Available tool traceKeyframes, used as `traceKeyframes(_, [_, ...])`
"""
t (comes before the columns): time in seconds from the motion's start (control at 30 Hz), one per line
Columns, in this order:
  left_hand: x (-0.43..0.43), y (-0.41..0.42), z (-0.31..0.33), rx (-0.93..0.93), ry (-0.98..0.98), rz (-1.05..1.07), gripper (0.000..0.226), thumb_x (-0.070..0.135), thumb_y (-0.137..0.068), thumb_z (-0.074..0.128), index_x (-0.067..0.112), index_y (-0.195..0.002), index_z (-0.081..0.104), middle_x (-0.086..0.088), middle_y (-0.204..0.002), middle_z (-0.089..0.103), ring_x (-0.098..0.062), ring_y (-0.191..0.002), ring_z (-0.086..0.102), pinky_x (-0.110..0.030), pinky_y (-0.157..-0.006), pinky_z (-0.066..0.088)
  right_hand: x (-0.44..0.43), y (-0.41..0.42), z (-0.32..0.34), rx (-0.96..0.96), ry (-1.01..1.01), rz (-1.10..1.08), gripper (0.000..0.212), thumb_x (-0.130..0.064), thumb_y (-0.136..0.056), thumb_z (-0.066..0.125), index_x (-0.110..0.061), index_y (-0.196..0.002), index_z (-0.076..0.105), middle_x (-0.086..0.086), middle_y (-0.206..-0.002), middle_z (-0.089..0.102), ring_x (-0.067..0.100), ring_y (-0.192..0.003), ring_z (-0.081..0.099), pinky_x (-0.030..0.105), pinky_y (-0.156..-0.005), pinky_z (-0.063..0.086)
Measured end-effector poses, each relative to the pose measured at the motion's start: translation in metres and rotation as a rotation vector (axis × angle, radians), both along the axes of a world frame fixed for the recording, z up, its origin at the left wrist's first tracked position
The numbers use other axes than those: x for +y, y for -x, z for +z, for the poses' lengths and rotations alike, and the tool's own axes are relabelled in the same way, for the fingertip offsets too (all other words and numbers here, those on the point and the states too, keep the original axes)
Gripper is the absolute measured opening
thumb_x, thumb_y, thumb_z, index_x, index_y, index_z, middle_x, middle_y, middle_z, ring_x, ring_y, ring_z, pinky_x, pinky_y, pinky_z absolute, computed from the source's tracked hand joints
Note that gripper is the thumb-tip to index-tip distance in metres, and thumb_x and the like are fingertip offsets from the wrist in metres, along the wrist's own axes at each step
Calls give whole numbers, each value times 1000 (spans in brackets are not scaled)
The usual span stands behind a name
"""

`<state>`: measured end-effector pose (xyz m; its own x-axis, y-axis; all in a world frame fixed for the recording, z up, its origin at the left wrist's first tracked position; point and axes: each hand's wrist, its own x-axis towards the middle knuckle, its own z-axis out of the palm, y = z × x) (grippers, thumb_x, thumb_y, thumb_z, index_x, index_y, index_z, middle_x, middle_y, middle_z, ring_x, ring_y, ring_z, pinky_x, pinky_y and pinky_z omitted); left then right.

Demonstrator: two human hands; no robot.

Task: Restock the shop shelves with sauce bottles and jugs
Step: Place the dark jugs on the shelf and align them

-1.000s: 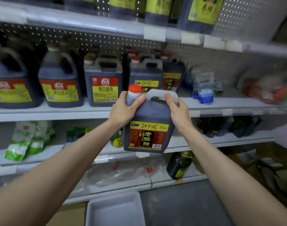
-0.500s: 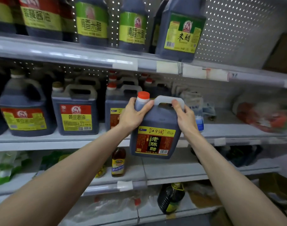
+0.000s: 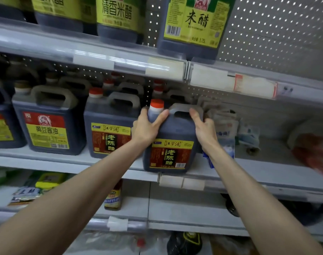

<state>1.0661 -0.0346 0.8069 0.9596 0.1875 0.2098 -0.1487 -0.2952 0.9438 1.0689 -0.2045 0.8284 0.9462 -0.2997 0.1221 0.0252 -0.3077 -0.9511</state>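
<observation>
A: Where are the hands?
B: Centre frame — the left hand (image 3: 147,129) clasps the dark vinegar jug (image 3: 172,144) at the neck under its orange cap (image 3: 157,104), and the right hand (image 3: 205,132) grips its handle. The jug is at the front edge of the middle shelf (image 3: 258,173), just right of a matching jug (image 3: 109,133).

middle shelf (image 3: 258,168): soy jug (image 3: 48,126), vinegar jug (image 3: 109,129), second vinegar jug (image 3: 170,155) right at the front edge, blue-white packets (image 3: 225,129) toward the right end | top shelf (image 3: 46,46): green-label jugs (image 3: 190,24) | lower shelf (image 3: 175,208): small bottle (image 3: 113,197)
</observation>
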Motion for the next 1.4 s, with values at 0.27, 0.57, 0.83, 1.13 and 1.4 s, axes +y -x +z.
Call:
traceKeyframes(0.27, [-14,-28,-15,12,40,52,61,56,-85,59,18,-130,46,-9,-121,60,-29,-112,57,-46,-100,44,-7,-27,-16,-7,-74,23,53,-47,-91,58,-9,-128,57,8,-123,60,15,-104,50,16,-75,30])
traceKeyframes(0.57, [-15,-41,-18,-34,104,6,54,44,-91,58,19,-135,42,2,-110,58,-17,-103,56,-31,-89,44,-4,-47,-19,-27,-78,29,58,-48,-91,57,-18,-140,47,5,-145,48,24,-132,43,20,-88,24])
traceKeyframes(0.83, [-13,-28,-43,55,239,-47,51,47,-86,63,18,-125,48,0,-112,63,-18,-107,61,-38,-98,48,-4,-33,-26,13,-135,108,67,-51,-89,58,-24,-146,36,4,-137,52,23,-118,53,27,-95,38])
traceKeyframes(1.13, [-12,-11,-90,91,281,-164,53,41,-89,60,26,-136,40,11,-113,62,-3,-104,58,-20,-85,47,-8,-3,-96,208,-151,242,116,-82,-58,54,-25,-153,18,5,-148,43,23,-130,47,42,-110,36])
traceKeyframes(1.4, [-9,-12,-98,97,297,-213,42,32,-92,59,31,-129,41,15,-109,60,0,-101,57,-15,-79,44,-7,-7,-112,181,-253,238,65,-53,-88,52,-24,-143,34,0,-122,57,10,-96,56,26,-84,44])
